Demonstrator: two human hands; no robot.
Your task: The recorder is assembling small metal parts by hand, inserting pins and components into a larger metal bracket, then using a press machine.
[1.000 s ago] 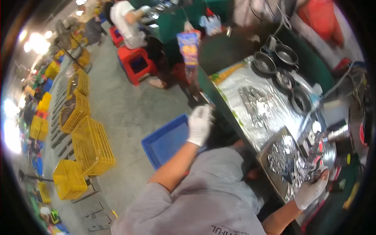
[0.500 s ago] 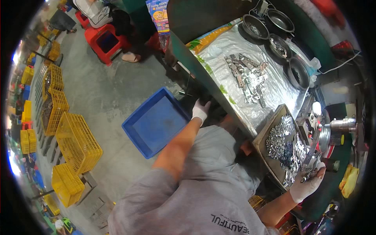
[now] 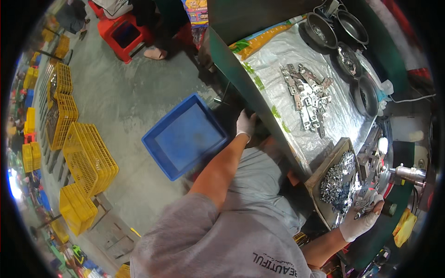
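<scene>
Pinching small silver metal part (image 3: 358, 215) in white-gloved right hand (image 3: 360, 226). Likely light, slippery; hold edges. Can't tell grip of white-gloved left hand (image 3: 245, 124).

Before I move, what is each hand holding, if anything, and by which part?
The right hand appears to have a shiny metal part in its grip, but by which end cannot be told. I see nothing held in the left hand.

the tray (image 3: 316, 197) is matt, its metal bits (image 3: 337, 185) glossy. above it, shiny metal plates (image 3: 308, 104) on a creased, glossy plastic sheet (image 3: 345, 111) and 4 smooth bowls (image 3: 366, 97); left, a plastic bin (image 3: 187, 136); right, a matt cloth glove (image 3: 358, 227), shiny metal piece (image 3: 364, 205).
</scene>
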